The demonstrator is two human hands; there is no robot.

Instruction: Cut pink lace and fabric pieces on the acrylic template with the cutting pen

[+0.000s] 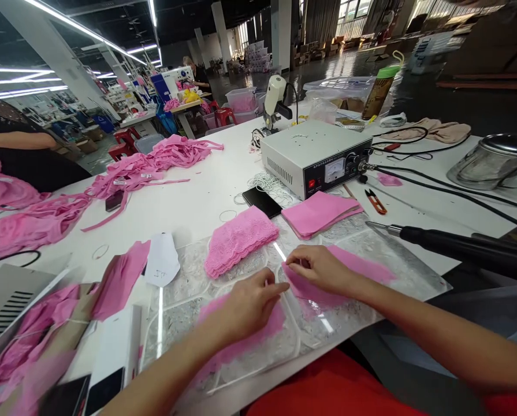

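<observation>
A clear patterned sheet [184, 312] lies along the near table edge. My left hand [252, 303] hovers over a thin pink piece [227, 346] on its left part, fingers bent and forefinger pointing right. My right hand [319, 268] is at the left edge of another pink piece [357, 266], thumb and forefinger pinched; what is between them is too small to make out. Behind my hands sit a stack of pink lace pieces [241, 240] and a stack of smooth pink pieces [321, 214].
A grey control box [316, 153] with cables stands behind the stacks, beside a black phone [261, 201]. Orange snips [375, 202] and a black-handled tool [449, 242] lie right. Pink garments [154, 162] and a person in dark clothing [19, 150] are left.
</observation>
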